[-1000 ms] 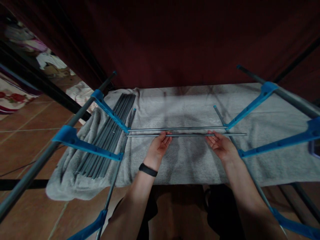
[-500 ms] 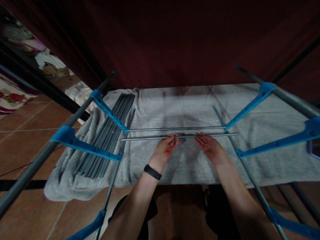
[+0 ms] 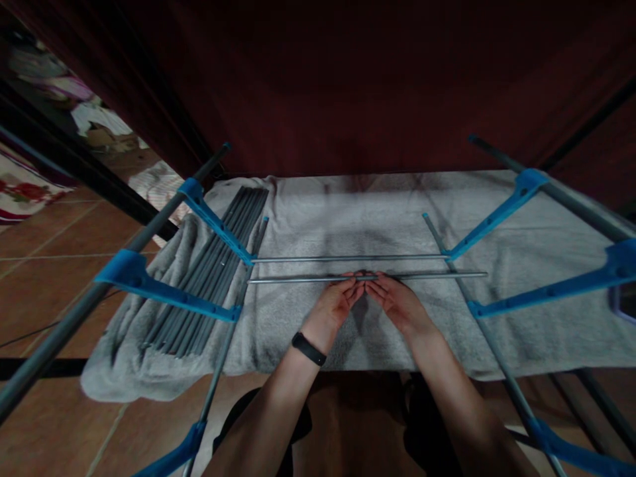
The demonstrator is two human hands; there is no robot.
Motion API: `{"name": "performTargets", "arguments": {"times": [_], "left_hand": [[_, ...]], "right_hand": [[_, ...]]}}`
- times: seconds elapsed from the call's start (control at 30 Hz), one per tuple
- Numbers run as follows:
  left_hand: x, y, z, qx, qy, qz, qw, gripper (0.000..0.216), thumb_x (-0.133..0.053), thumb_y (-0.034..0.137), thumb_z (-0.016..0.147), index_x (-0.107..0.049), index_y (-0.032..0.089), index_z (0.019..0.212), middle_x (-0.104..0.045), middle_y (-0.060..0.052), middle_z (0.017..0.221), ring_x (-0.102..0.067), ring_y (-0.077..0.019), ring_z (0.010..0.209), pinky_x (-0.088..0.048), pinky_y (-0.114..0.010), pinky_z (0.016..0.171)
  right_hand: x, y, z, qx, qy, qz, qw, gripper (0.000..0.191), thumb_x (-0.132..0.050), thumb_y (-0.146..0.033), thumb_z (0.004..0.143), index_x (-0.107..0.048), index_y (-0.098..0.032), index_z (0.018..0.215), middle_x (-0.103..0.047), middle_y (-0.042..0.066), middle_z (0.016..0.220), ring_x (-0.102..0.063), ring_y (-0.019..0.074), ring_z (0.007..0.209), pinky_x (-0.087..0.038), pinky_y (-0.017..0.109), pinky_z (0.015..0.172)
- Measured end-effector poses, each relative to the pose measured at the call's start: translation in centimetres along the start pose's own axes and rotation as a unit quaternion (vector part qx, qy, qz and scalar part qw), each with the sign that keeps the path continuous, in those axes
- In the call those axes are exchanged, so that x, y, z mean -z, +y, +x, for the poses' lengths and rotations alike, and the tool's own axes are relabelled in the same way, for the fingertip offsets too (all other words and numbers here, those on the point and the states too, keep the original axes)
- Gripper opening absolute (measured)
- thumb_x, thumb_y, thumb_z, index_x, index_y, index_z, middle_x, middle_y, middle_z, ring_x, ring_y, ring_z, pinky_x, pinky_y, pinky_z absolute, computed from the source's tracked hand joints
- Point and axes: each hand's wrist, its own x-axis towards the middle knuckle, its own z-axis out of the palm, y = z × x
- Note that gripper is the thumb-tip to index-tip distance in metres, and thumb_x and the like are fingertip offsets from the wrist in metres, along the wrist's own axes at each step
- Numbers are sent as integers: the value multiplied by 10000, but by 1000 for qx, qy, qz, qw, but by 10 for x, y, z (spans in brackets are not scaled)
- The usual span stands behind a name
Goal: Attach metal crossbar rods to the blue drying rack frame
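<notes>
My left hand (image 3: pixel 340 298) and my right hand (image 3: pixel 395 299) meet near the middle of a thin grey metal rod (image 3: pixel 293 280), fingers closed on it. The rod lies level, crossing above the blanket. Just beyond it, a fixed crossbar (image 3: pixel 348 258) joins two blue plastic brackets, the left bracket (image 3: pixel 221 232) and the right bracket (image 3: pixel 497 215). Nearer me, another left bracket (image 3: pixel 169 289) and right bracket (image 3: pixel 551 291) sit on the frame's grey tubes. Whether the held rod is one piece or two joined at my fingertips, I cannot tell.
Several loose grey tubes (image 3: pixel 209 278) lie bundled at the left on a grey blanket (image 3: pixel 348 212). A dark red curtain (image 3: pixel 348 86) hangs behind. Long frame tubes (image 3: pixel 64 331) rise on both sides of my arms. Brown tiles (image 3: pixel 54 245) cover the floor.
My hands have come together along the rod, the right one sliding left to meet the left. The rod has shifted slightly right and nearer me.
</notes>
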Motion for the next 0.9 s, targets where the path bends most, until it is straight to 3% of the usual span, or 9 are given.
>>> {"name": "performTargets", "arguments": {"times": [0.13, 0.37, 0.67, 0.9], "left_hand": [[-1, -1, 0, -7, 5, -2, 1000, 174, -623, -39, 866, -695, 120, 873, -764, -86, 849, -745, -152, 753, -607, -259, 766], [4, -10, 0, -34, 9, -2, 999, 127, -749, 20, 793, -724, 141, 824, -760, -66, 813, -724, -148, 738, -580, -254, 758], [2, -17, 1, -53, -1, 13, 998, 191, -858, 85, 676, -734, 171, 793, -748, -31, 801, -702, -159, 763, -534, -300, 839], [1, -17, -2, -61, 4, 4, 998, 177, -842, 78, 674, -747, 183, 779, -753, -35, 797, -687, -154, 746, -527, -272, 768]], "right_hand": [[-6, 3, -1, 2, 20, 6, 1000, 98, -779, -102, 777, -734, -188, 797, -785, 38, 856, -755, 158, 810, -625, 263, 823], [-8, 7, 1, -6, 39, 2, 999, 70, -798, -140, 779, -743, -179, 793, -773, 42, 820, -740, 150, 748, -622, 247, 765], [-1, 16, 6, -15, 51, -1, 999, 105, -817, -163, 766, -743, -210, 824, -761, 20, 822, -724, 143, 730, -616, 236, 695], [-5, 19, 6, -20, 61, 4, 998, 119, -836, -204, 757, -736, -218, 819, -757, 10, 821, -710, 130, 723, -601, 218, 682]]}}
